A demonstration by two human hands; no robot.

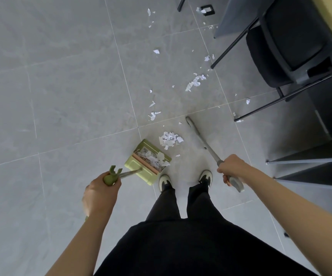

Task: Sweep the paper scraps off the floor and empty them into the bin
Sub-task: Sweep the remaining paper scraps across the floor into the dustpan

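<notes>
Our left hand [99, 193] is wrapped in a fist around the green grip of the dustpan handle [121, 174]; the metal shaft runs down to the green dustpan [139, 168], which stands on the floor just ahead of our left shoe [165, 182]. Our right hand [232, 166] is clenched around the grey broom handle [211, 150], grip end poking out behind the palm. The broom head [189, 120] sits low at the floor, past the tile seam; motion blur hides whether it touches.

Dustpan holds a heap of white paper scraps [153, 159] against its orange inner strip, some spilling over the front lip. A swept pile [170, 140] lies on the tile just beyond the pan mouth, between pan and broom shaft. We cannot see any bin.

Floor: large grey glossy tiles [61, 96], pale grout lines. Loose scraps [196, 81] trail away ahead and to the right, the farthest near a small black square object [207, 10].

Right side is crowded: a black chair [284, 48] with thin metal legs, scraps lying by its feet, and dark table edges beyond. Left and centre are open tile. Our right shoe [206, 177] stands beside the left, dark trousers below.
</notes>
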